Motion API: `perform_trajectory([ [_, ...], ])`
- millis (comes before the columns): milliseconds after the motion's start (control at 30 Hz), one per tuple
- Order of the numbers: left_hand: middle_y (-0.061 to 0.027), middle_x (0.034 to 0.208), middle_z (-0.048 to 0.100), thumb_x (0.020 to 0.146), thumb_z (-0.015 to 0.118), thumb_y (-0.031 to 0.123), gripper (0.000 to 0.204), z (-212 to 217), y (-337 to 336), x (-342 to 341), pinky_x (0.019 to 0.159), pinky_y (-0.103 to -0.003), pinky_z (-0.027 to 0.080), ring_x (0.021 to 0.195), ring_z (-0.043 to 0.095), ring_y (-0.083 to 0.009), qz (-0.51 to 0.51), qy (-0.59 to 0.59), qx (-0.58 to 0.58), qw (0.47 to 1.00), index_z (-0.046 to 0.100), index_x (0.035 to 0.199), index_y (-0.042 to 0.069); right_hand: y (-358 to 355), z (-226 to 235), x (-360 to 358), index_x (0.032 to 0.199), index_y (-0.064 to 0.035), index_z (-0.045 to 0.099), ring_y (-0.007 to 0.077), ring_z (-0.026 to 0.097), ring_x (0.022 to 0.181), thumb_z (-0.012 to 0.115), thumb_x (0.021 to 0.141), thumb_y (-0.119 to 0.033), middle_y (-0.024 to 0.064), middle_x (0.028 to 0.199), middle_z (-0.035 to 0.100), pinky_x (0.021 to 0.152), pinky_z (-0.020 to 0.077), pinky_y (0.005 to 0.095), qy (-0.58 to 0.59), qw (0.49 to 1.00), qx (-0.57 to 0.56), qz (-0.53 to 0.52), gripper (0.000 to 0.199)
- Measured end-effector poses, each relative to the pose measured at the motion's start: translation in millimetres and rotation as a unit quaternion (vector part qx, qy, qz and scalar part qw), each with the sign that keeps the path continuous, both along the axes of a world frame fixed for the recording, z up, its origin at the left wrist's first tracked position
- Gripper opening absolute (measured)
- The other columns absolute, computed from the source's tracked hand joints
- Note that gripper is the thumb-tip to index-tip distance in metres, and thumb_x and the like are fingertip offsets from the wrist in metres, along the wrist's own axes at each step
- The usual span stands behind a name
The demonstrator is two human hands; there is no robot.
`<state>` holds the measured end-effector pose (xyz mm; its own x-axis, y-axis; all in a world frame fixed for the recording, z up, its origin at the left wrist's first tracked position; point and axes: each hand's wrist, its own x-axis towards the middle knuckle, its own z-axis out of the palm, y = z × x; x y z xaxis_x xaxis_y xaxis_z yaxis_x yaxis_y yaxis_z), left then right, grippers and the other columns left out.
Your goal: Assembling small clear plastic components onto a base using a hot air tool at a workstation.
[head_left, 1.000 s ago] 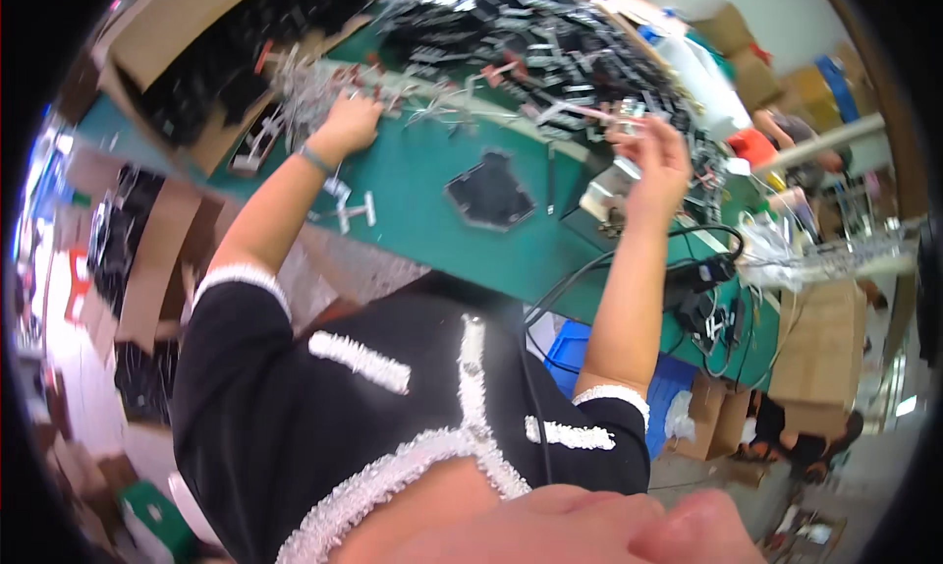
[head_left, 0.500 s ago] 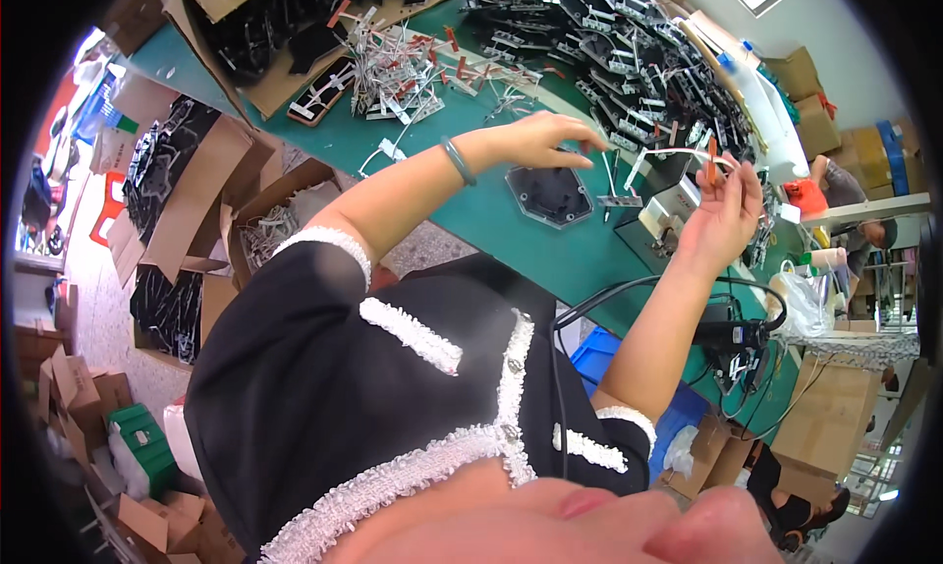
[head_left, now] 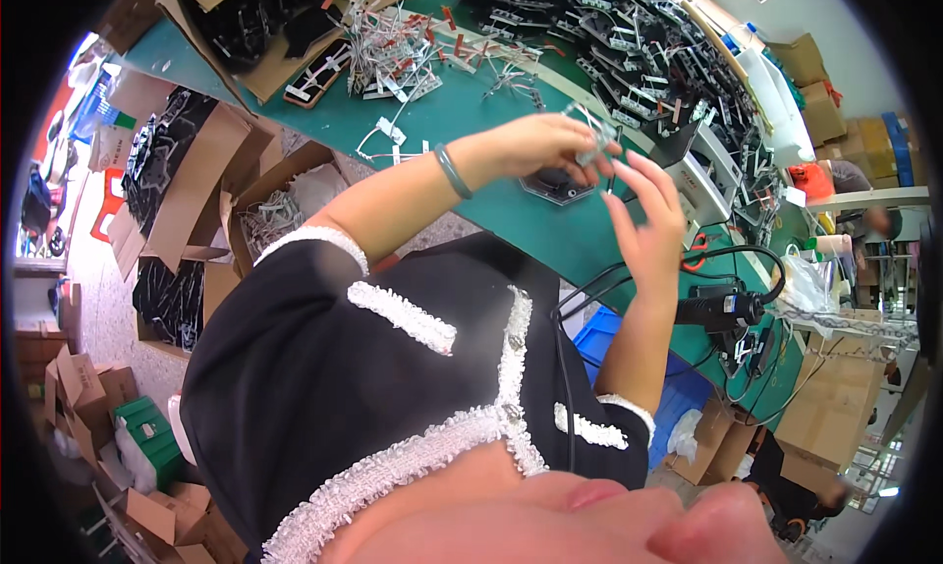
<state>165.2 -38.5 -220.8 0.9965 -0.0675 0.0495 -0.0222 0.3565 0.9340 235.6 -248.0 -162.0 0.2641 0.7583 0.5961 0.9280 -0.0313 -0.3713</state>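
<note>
My left hand (head_left: 538, 143) is raised over the green workbench (head_left: 462, 122) and pinches a small grey metal part with thin wire leads (head_left: 589, 140). My right hand (head_left: 648, 215) is next to it, fingers spread, fingertips touching the same part from the right. A dark hexagonal fixture (head_left: 558, 184) lies on the bench just under both hands. A green bangle (head_left: 452, 169) circles my left wrist.
A heap of small wired parts (head_left: 398, 53) lies at the back left. Black assemblies (head_left: 629, 33) are piled at the back right. A white machine (head_left: 702, 181) and a black power tool (head_left: 722, 304) with cables sit right. Cardboard boxes (head_left: 211, 171) stand left.
Both hands came together in front of me above the fixture. The left hand drew back from the far parts heap carrying a part, and the right hand moved left to meet it.
</note>
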Motion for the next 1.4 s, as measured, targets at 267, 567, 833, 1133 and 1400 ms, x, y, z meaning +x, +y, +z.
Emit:
perform_trajectory([
  [267, -0.0062, 0.141, 0.051, 0.101, 0.045, 0.031, 0.043, -6, 22, -13, 0.107, -0.039, 0.032, 0.132, 0.043, -0.0180, 0.195, -0.057, -0.092, 0.975, 0.048, 0.138, 0.008, -125, -39, -14, 0.090, 0.0037, 0.062, 0.0222, 0.061, 0.066, 0.054, 0.088, 0.004, 0.0136, 0.080, 0.063, 0.061, 0.0524, 0.0316, 0.368, 0.891, 0.266, 0.009, 0.008],
  [567, -0.0046, 0.133, 0.054, 0.105, 0.022, 0.047, 0.060, -42, -67, -8, 0.109, -0.033, 0.030, 0.124, 0.046, -0.0148, 0.101, -0.022, -0.098, 0.990, 0.044, 0.141, 0.006, 28, -89, -24, 0.118, 0.0012, 0.057, 0.0153, 0.066, 0.080, 0.075, 0.082, -0.008, 0.0112, 0.101, 0.066, 0.071, 0.0538, 0.0270, 0.193, 0.963, 0.136, -0.133, 0.041],
  [833, -0.0129, 0.133, 0.055, 0.104, 0.033, 0.040, 0.055, -18, -13, 5, 0.102, -0.037, 0.042, 0.123, 0.050, -0.0190, 0.079, 0.038, -0.091, 0.992, 0.051, 0.134, -0.003, 37, -74, -1, 0.111, 0.0010, 0.064, 0.0136, 0.067, 0.084, 0.072, 0.080, -0.005, 0.0089, 0.095, 0.070, 0.074, 0.0532, 0.0265, 0.380, 0.924, -0.005, 0.051, 0.033],
  [1133, -0.0168, 0.127, 0.060, 0.093, 0.060, 0.038, 0.052, -5, 47, 20, 0.095, -0.038, 0.049, 0.111, 0.061, -0.0269, 0.050, -0.028, 0.156, 0.986, 0.052, 0.137, 0.011, 67, -58, 78, 0.121, 0.0063, 0.059, 0.0200, 0.068, 0.090, 0.063, 0.090, -0.004, 0.0131, 0.103, 0.068, 0.079, 0.0547, 0.0287, 0.428, 0.848, 0.298, -0.095, 0.033],
  [1400, -0.0084, 0.140, 0.050, 0.076, 0.076, 0.017, 0.043, -87, 18, -46, 0.115, -0.050, 0.026, 0.137, 0.037, -0.0314, 0.118, -0.169, 0.540, 0.816, 0.062, 0.117, 0.014, 29, -81, 20, 0.099, -0.0141, 0.071, 0.0247, 0.064, 0.094, 0.077, 0.070, -0.012, 0.0053, 0.091, 0.070, 0.093, 0.0457, 0.0414, -0.104, 0.986, -0.113, -0.060, 0.030],
])
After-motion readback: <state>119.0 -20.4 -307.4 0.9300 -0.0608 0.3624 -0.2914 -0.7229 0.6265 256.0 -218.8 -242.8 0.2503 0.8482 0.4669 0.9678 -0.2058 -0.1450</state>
